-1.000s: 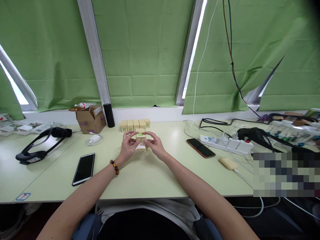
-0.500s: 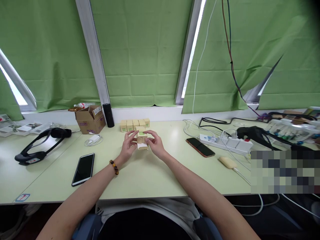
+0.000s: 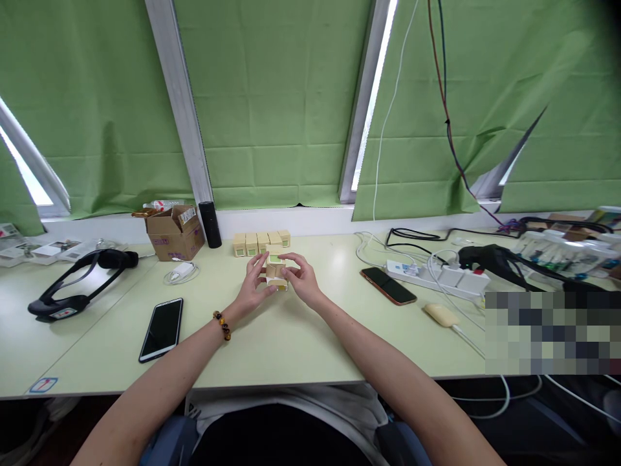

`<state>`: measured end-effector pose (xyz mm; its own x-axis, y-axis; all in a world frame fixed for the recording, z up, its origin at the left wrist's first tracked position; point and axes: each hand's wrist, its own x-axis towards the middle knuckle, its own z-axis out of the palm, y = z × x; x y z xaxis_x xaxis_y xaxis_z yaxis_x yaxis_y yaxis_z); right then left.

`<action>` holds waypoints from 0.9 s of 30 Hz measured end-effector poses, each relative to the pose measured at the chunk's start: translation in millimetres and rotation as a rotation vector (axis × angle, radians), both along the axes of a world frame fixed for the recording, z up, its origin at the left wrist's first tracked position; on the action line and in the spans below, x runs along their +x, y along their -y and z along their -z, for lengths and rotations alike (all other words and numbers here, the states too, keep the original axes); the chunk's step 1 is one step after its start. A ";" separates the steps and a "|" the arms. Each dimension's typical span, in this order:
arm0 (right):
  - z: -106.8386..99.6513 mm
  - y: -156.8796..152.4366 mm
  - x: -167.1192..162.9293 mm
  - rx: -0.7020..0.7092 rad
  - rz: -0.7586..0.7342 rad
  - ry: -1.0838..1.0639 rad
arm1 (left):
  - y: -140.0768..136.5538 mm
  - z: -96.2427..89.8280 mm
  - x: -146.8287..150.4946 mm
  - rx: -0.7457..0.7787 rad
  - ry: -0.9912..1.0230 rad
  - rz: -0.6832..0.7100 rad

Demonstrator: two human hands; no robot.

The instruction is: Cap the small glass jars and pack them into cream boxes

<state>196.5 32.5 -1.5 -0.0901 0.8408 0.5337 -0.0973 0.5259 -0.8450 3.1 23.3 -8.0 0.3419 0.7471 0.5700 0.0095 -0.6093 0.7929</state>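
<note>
A small kraft-coloured box with a green label on top is between my hands at the middle of the table. At its near end an open flap shows a white inner side. My left hand grips the box's left side, its thumb reaching to the near flap. My right hand has its fingers on the right side and top edge, with the thumb by the flap. Just behind stands a row of several similar small boxes. What is inside the held box cannot be made out.
Left lie a phone, a white charger with cable, a black headset, a cardboard carton and a black cylinder. Right are another phone, a power strip, cables and a cream-coloured mouse-shaped device.
My left thumb has moved right and onto the near end of the small box. The near flap is now tilted up more, showing less white. My right hand has barely moved.
</note>
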 end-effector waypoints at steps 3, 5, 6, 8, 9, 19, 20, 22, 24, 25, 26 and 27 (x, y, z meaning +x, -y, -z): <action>-1.6 1.4 -0.5 -0.003 -0.006 -0.007 | 0.1 0.0 0.1 -0.008 0.027 -0.008; -2.1 2.0 -0.9 0.002 -0.012 -0.009 | -0.5 0.5 0.5 -0.011 0.054 -0.002; -2.1 2.1 -1.1 0.005 -0.015 -0.007 | -0.7 0.7 0.9 -0.014 0.071 0.002; -1.5 2.1 -1.7 0.010 -0.018 -0.002 | -0.5 0.6 2.3 -0.025 0.110 0.008; -1.0 2.0 -2.0 0.010 -0.020 0.001 | -0.1 0.3 3.2 -0.035 0.127 0.012; 1.4 5.6 -2.0 0.016 -0.135 -0.029 | 0.1 -2.9 7.8 -0.085 0.217 -0.069; 1.0 6.3 -1.9 0.017 -0.143 -0.031 | -0.2 -3.1 7.8 -0.081 0.220 -0.073; 0.3 7.7 -1.9 0.019 -0.153 -0.032 | -0.5 -3.3 7.9 -0.073 0.220 -0.085; -0.2 8.6 -2.2 0.024 -0.159 -0.028 | -0.6 -3.4 8.0 -0.065 0.216 -0.098; -0.2 8.8 -2.4 0.028 -0.164 -0.029 | -0.6 -3.3 8.1 -0.063 0.215 -0.104; -0.1 8.8 -2.5 0.032 -0.171 -0.032 | -0.6 -3.3 8.1 -0.061 0.216 -0.108; 0.1 8.6 -2.7 0.036 -0.176 -0.036 | -0.5 -3.2 8.1 -0.060 0.216 -0.111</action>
<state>193.8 23.9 -1.6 -0.2141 0.7944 0.5684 -0.2205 0.5276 -0.8204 11.2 23.9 -4.8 0.1303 0.8079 0.5747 -0.1000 -0.5660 0.8183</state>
